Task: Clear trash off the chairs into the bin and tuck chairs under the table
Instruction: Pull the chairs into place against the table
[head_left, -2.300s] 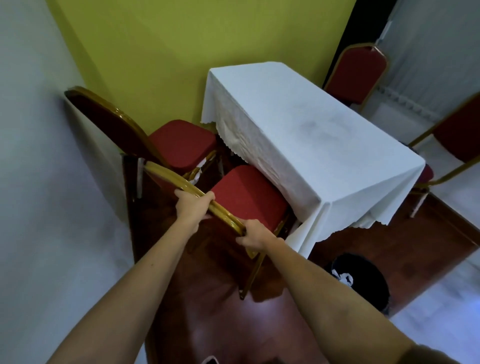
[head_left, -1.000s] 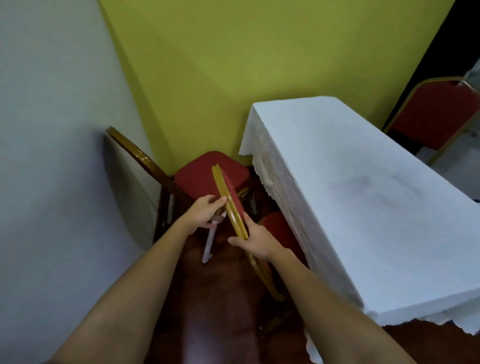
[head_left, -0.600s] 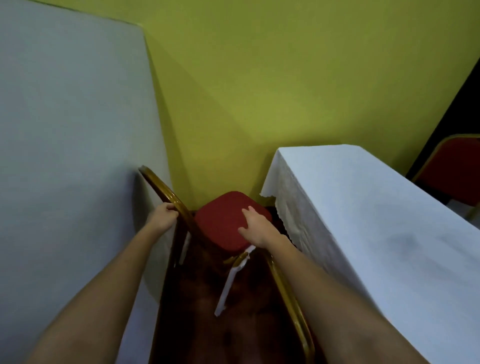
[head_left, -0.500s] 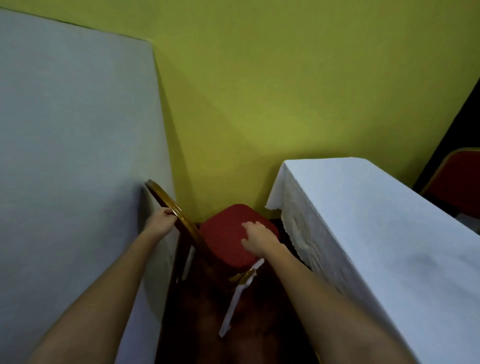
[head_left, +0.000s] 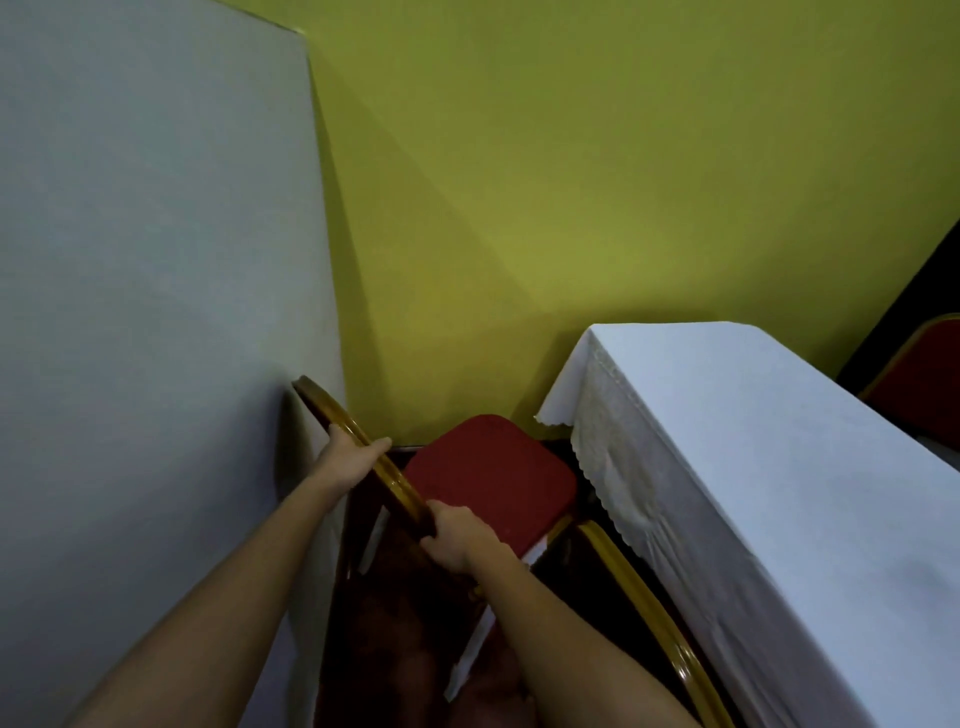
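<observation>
- Gripping the gold top rail of a red-seated chair (head_left: 488, 475), the right hand (head_left: 460, 535) closes over the rail's near end while the left hand (head_left: 350, 460) wraps it farther up, at 11 o'clock from the right.
- At 3 o'clock from the hands, the gold back of a second chair (head_left: 649, 618) stands tight against the cloth-draped table (head_left: 753, 467), seemingly already tucked in.
- The held chair stands in the corner, its seat pointing toward the table's near end but not yet beneath it.
- Likely trouble: pushed at a slant, the seat could snag the hanging tablecloth (head_left: 618, 467) and drag it, or the frame could knock the second chair; swung wide, the rail could scrape the grey wall (head_left: 156, 260) at 9 o'clock.
- A third chair (head_left: 924, 374) shows at 2 o'clock, far right.
- No bin is in view, so its contents cannot be told; no trash shows on the visible seat.
</observation>
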